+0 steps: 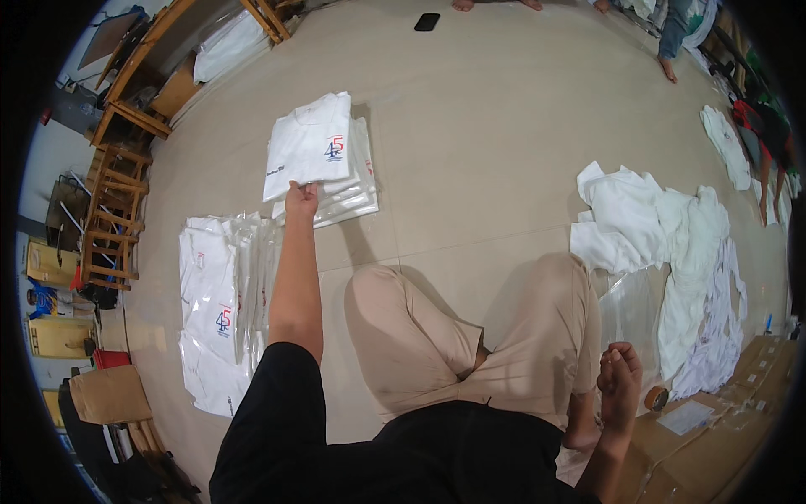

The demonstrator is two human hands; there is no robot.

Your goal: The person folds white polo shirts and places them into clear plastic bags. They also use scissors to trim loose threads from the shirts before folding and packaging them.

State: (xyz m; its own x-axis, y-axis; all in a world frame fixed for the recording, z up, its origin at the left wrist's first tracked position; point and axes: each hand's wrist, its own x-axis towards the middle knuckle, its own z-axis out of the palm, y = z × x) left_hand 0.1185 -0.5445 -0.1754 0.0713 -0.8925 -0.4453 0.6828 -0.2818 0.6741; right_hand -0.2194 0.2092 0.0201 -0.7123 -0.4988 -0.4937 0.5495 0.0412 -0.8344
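Note:
With my left hand (pixel 302 195) I grip the near edge of a folded white shirt (pixel 309 143) with a red and blue print, in clear plastic, atop a small stack of bagged shirts (pixel 357 206). To the lower left lie more bagged white shirts (pixel 210 277) in overlapping rows. My right hand (pixel 619 382) is raised beside my right leg, fingers curled closed; whatever they hold, if anything, I cannot make out. It is near clear plastic bags (pixel 625 307) and a tape roll (pixel 656 399).
Loose white garments (pixel 630 218) lie right; cardboard boxes (pixel 722 428) at lower right. Wooden racks (pixel 113 218) line the left. A black phone (pixel 426 22) lies on the floor (pixel 470 126). Other people's bare feet (pixel 529 5) show at the top, and another person (pixel 760 126) at the far right.

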